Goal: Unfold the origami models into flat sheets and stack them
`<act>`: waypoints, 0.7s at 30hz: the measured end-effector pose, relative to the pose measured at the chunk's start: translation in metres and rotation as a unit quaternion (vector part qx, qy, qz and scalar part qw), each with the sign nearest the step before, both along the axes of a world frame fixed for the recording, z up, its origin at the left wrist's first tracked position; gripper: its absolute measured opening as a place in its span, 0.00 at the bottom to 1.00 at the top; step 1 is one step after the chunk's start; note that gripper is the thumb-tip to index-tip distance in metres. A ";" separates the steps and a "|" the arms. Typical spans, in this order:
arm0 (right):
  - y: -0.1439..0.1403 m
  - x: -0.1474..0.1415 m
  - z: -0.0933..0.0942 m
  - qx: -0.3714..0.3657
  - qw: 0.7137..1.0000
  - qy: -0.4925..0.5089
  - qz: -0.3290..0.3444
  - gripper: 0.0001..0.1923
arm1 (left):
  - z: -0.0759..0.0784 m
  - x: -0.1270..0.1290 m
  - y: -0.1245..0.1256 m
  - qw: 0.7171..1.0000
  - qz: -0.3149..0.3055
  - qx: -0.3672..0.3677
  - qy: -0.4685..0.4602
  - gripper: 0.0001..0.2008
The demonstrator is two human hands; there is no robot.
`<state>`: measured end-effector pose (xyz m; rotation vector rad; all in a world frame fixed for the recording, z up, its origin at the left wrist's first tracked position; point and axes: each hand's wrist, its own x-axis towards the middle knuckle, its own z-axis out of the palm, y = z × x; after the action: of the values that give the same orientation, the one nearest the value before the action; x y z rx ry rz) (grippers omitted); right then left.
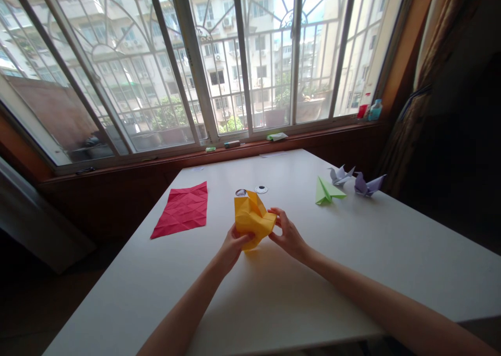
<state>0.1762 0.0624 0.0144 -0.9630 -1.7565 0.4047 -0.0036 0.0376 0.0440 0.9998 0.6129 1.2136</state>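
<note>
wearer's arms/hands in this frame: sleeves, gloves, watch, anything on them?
Both forearms are bare from the bottom edge up to the wrists, with no sleeves in view. Left hand and right hand wear no gloves. No watch, bracelet or ring can be made out, and no markings or tape. Fingernails are too small to judge.

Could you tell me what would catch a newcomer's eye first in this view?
The yellow paper, partly folded and held up at the middle of the white table between the left hand and right hand. Next, the creased red sheet lying flat to its left, and the green paper plane with two purple paper birds at the far right.
</note>
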 end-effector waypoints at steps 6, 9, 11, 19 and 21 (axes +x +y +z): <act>-0.001 0.001 0.002 0.018 0.999 -0.022 -0.037 0.15 | -0.003 0.000 0.001 1.000 -0.004 -0.003 0.004 0.26; -0.001 0.004 0.004 0.034 0.996 -0.051 -0.063 0.15 | -0.002 0.000 0.002 1.000 0.007 -0.006 0.003 0.27; -0.001 0.006 0.007 0.051 0.993 -0.077 -0.078 0.14 | -0.002 -0.001 0.002 1.000 0.013 -0.004 -0.002 0.27; -0.002 0.014 0.020 0.107 0.977 -0.142 -0.120 0.15 | 0.005 -0.002 -0.005 0.998 -0.060 -0.008 -0.009 0.25; -0.001 0.016 0.020 0.119 0.975 -0.146 -0.118 0.16 | 0.004 -0.003 -0.004 0.994 -0.103 -0.034 -0.023 0.23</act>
<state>0.1925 0.0613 0.0343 -1.0803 -1.8715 -0.1057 -0.0067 0.0338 0.0482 0.9505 0.4988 1.0246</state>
